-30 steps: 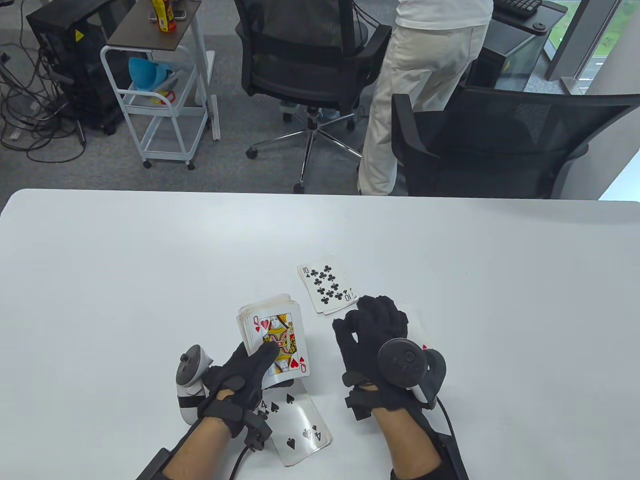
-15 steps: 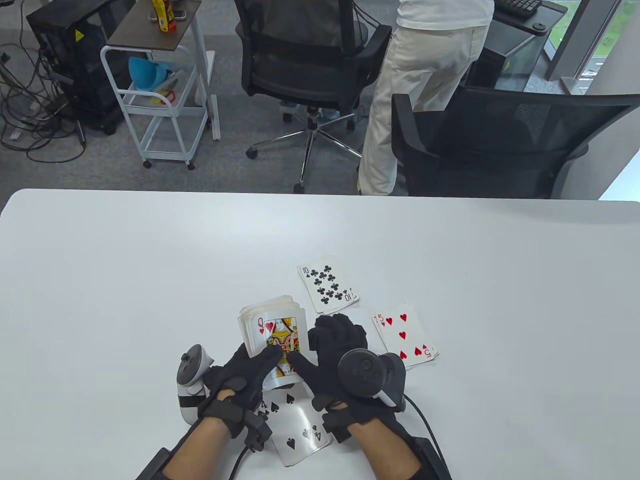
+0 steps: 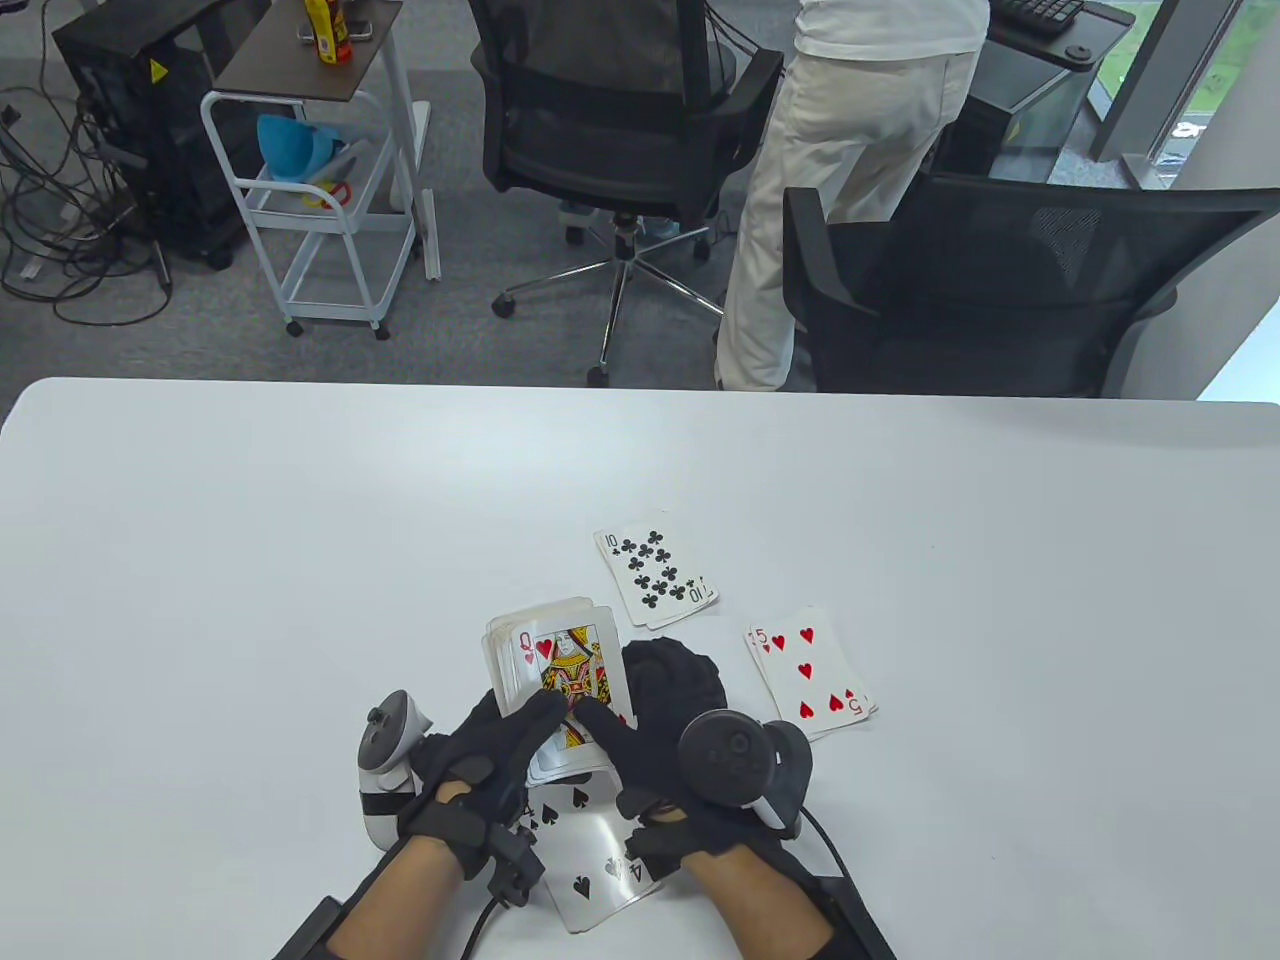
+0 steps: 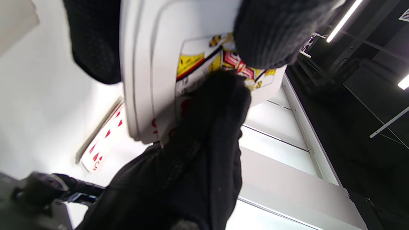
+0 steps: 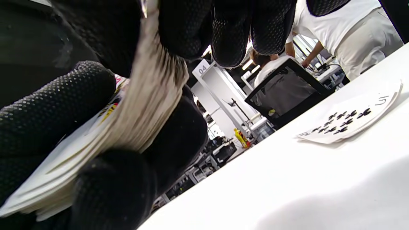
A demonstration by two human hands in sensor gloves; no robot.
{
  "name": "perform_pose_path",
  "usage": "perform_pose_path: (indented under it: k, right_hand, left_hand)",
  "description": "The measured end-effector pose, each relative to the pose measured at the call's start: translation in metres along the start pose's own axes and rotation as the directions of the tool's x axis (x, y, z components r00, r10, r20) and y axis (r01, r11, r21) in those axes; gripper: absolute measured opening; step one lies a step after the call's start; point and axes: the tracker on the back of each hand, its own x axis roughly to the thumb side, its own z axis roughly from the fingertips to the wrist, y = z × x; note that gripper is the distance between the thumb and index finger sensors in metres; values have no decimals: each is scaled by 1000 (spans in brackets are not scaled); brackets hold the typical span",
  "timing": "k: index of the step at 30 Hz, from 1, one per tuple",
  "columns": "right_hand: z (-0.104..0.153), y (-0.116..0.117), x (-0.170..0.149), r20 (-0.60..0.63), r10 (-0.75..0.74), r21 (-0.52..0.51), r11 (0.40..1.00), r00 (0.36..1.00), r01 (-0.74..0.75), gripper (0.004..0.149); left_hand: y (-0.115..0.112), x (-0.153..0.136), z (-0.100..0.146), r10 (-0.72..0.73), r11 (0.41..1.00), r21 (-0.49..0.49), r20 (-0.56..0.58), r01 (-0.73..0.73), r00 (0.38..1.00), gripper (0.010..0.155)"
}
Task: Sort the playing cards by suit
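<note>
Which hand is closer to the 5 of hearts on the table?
Right. The right hand sits just left of the 5 of hearts, at the deck. The left hand holds the deck from farther left, with the right hand between it and the card.

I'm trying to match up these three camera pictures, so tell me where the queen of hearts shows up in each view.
Table view: queen of hearts tops the deck, low centre, under both thumbs.
Left wrist view: queen of hearts at top centre, its yellow and red figure partly covered by gloved fingers.
Right wrist view: only a sliver of its face shows at left, above the deck's edges.
Shared landmark: the deck held by both hands.
</note>
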Motion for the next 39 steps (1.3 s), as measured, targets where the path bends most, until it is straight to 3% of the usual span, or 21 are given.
perform_pose_path:
  k: [9, 13, 17, 19, 27, 30, 33, 36, 39]
  right_hand:
    - [-3, -10, -7, -11, -34, -37, 999, 999, 34, 42]
    - [-8, -14, -15, -78, -21, 88, 996, 997, 28, 45]
    - [-13, -17, -25, -129, -31, 118, 992, 991, 46, 41]
    - [-15, -25, -34, -175, -13, 127, 991, 985, 35, 41]
    - [-18, -80, -85, -376, -51, -72, 997, 925, 25, 39]
    - [-14, -108, -103, -450, 19, -130, 988, 893, -86, 39]
    - [-9, -125, -118, -517, 89, -109, 980, 851, -169, 38]
    - [-6, -128, -130, -549, 49, -86, 990, 834, -115, 38]
    - [-9, -125, -134, -586, 169, 29, 982, 792, -188, 37]
  left_hand:
    - [4, 5, 2, 52, 998, 16, 20, -53, 998, 62]
    - [11, 12, 6, 64, 995, 72, 57, -68, 996, 61]
    - [22, 17, 10, 81, 985, 147, 72, -91, 994, 61]
    - [27, 23, 12, 87, 981, 166, 97, -102, 991, 60]
    - [33, 32, 15, 94, 976, 180, 144, -119, 985, 60]
    - [32, 30, 14, 96, 978, 172, 137, -119, 986, 59]
    - [29, 28, 12, 98, 981, 155, 126, -117, 987, 59]
    - [25, 26, 10, 102, 983, 142, 117, -118, 988, 60]
    - [22, 23, 9, 91, 986, 127, 103, -104, 990, 60]
